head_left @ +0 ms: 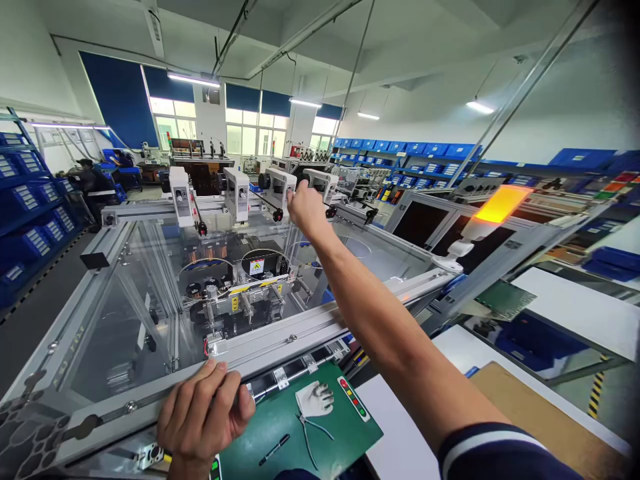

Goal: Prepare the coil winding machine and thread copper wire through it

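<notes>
My right hand (306, 205) reaches far across the machine's top, its fingers bent at a white unit (281, 190) in a row along the back rail. The hand hides what its fingertips touch. Another white unit (324, 185) stands just to its right. My left hand (204, 410) is curled over the near aluminium rail (295, 337) of the machine frame. Beneath the clear top panel lie black mechanisms with a yellow warning label (257, 267). Two more white units, the left one (181, 197) and the middle one (237, 195), sit further left on the same rail.
On the green panel (280, 433) lie cutting pliers (314, 437), a black marker (274, 450) and a white glove (315, 399), beside a button strip (353, 399). An orange signal lamp (503, 203) glows at right. Blue-bin shelves line the sides; a person (90, 183) is at far left.
</notes>
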